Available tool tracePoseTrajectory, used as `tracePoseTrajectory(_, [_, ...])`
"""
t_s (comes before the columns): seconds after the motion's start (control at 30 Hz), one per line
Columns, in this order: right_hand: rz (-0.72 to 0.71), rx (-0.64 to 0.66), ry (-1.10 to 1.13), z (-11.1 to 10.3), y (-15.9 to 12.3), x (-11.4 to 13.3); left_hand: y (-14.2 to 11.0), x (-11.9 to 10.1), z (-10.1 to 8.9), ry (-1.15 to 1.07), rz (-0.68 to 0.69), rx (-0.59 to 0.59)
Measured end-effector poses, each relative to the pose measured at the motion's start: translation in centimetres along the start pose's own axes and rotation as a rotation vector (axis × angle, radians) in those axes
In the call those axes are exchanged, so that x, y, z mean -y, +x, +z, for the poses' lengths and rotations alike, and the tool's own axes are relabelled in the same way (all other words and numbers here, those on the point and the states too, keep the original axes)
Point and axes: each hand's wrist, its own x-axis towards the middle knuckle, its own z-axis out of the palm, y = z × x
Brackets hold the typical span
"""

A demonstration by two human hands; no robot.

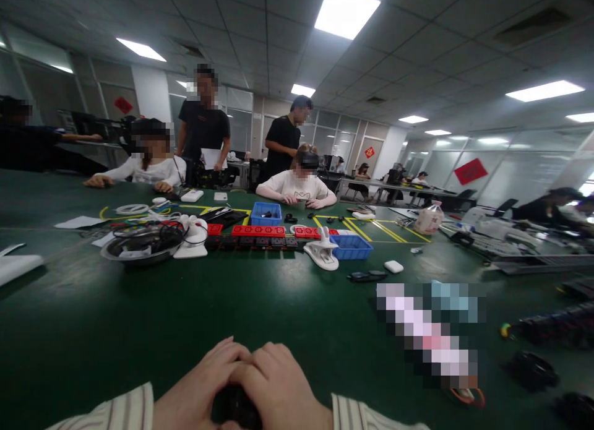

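At the bottom centre, my left hand [202, 380] and my right hand [281, 377] come together over the near part of the green table [139, 318]. Both are closed around a dark rounded object [236, 406], whose kind I cannot make out. Fingers of the two hands overlap at the top and cover much of it. Striped cream sleeves reach up to both wrists.
Across the table stand a metal bowl [143, 247] of cables, white clip stands [321, 249], red and black block strips [257, 232] and blue bins [350, 247]. A white case [393, 266] and black parts [533, 371] lie rightward. Several people sit or stand beyond.
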Motion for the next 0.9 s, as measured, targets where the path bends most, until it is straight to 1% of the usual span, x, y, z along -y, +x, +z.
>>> tracePoseTrajectory(0.07, [-0.198,-0.042,0.001,0.1,0.1,-0.5,0.2,0.2,0.0,0.035,-0.003,0.024])
tracePoseTrajectory(0.13, [-0.369,-0.149,0.031,-0.1,0.5,-0.7,0.2,0.6,0.1,0.060,-0.001,0.045])
tracePoseTrajectory(0.17, [-0.416,-0.215,0.054,-0.3,0.7,-0.7,0.1,1.0,0.1,0.069,0.003,0.045])
tracePoseTrajectory(0.2, [-0.431,-0.286,0.074,-0.5,0.9,-0.7,0.0,1.3,0.2,0.076,0.011,0.044])
tracePoseTrajectory(0.23, [-0.412,-0.351,0.091,-0.6,1.0,-0.6,-0.2,1.7,0.2,0.081,0.020,0.050])
tracePoseTrajectory(0.33, [-0.258,-0.477,0.113,-0.6,1.1,-0.4,-0.7,2.3,0.2,0.092,0.035,0.055])
tracePoseTrajectory(0.43, [-0.146,-0.514,0.088,0.0,0.9,-0.3,-0.8,1.8,0.1,0.082,0.032,0.023])
tracePoseTrajectory(0.53, [-0.071,-0.546,0.004,0.8,0.8,-0.3,-0.5,0.8,0.1,0.075,0.021,-0.026])
tracePoseTrajectory(0.6, [-0.043,-0.544,-0.048,1.2,0.7,-0.3,-0.3,0.3,0.2,0.082,0.019,-0.047])
tracePoseTrajectory(0.67, [-0.096,-0.488,-0.057,1.1,0.6,-0.3,-0.2,0.0,0.3,0.110,0.030,-0.045])
tracePoseTrajectory(0.7, [-0.155,-0.454,-0.044,0.9,0.7,-0.3,-0.2,0.0,0.4,0.125,0.036,-0.048])
tracePoseTrajectory(0.77, [-0.291,-0.431,-0.019,0.4,0.8,-0.2,-0.3,-0.1,0.4,0.137,0.043,-0.044])
tracePoseTrajectory(0.83, [-0.398,-0.476,0.000,-0.2,1.2,0.0,-0.4,-0.1,0.3,0.112,0.044,-0.046])
tracePoseTrajectory(0.9, [-0.437,-0.549,0.028,-0.8,1.5,0.4,-0.5,0.0,0.2,0.083,0.046,-0.041])
